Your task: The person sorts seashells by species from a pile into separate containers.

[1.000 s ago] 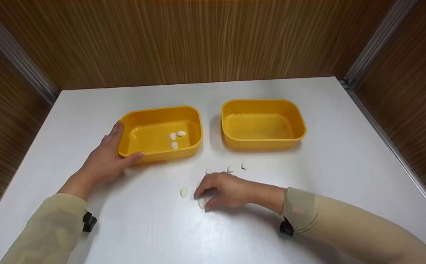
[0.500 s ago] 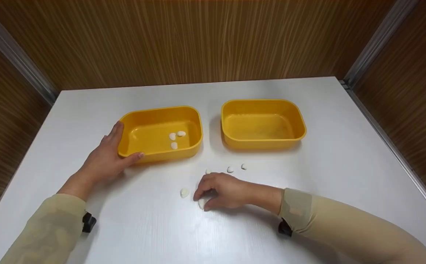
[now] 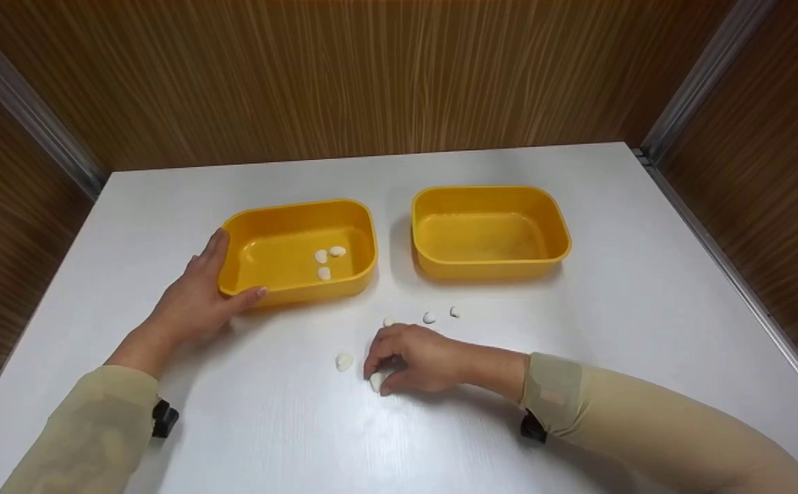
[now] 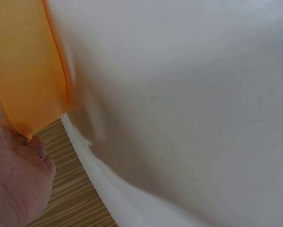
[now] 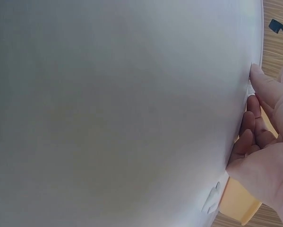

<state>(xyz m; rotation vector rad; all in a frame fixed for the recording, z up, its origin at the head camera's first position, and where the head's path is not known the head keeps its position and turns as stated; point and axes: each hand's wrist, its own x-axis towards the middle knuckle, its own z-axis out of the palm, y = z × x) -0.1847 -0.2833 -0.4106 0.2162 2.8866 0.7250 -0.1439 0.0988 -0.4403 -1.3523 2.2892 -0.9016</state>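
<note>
My left hand (image 3: 196, 291) holds the left yellow bin (image 3: 299, 291) at its left end, thumb along the front wall and fingers on the left side. In the left wrist view the fingers (image 4: 36, 146) lie against the bin's orange-lit wall (image 4: 30, 71). Three small white pebbles (image 3: 324, 273) lie inside it, toward the right. On the white table, my right hand (image 3: 423, 360) pinches a white pebble (image 3: 376, 381) between thumb and fingertips. Just left of that hand lies another pebble (image 3: 344, 361). Behind its knuckles a further pebble (image 3: 388, 321) is partly hidden.
A second yellow bin (image 3: 491, 264) stands to the right of the first, with bare floor inside. In front of it lie two pebbles, one larger (image 3: 429, 318) and one small (image 3: 455, 311). Wood-grain panels (image 3: 371, 75) enclose the table at the back and sides.
Both hands keep nearly the same places. The right fingertips have closed slightly on the pebble, which has tilted or shifted a little. The whole head view has moved very slightly.
</note>
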